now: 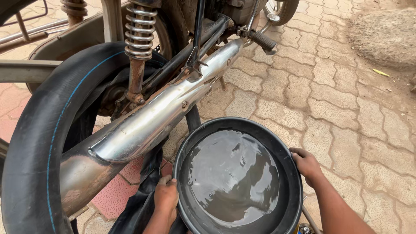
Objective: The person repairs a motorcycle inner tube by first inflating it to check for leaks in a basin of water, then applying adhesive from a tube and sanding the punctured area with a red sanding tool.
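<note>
Left hand (166,200) grips near rim of black water basin (264,130), fingers curled over edge; right hand (306,163) clamps far-right rim. Basin sits low over paved floor (346,99), just beside chrome exhaust (164,112). Risk: tilt slops water; rim knocks exhaust. Inner tube (39,143) loops beyond, could snag.

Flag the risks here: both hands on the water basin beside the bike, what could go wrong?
1. The black basin looks well filled; with the left hand and right hand gripping opposite rims, a tilt could slop water onto the paving.
2. The chrome exhaust hangs close above the basin's left side; lifting may knock it.
3. The inner tube drapes beside the left hand and could snag.
</note>
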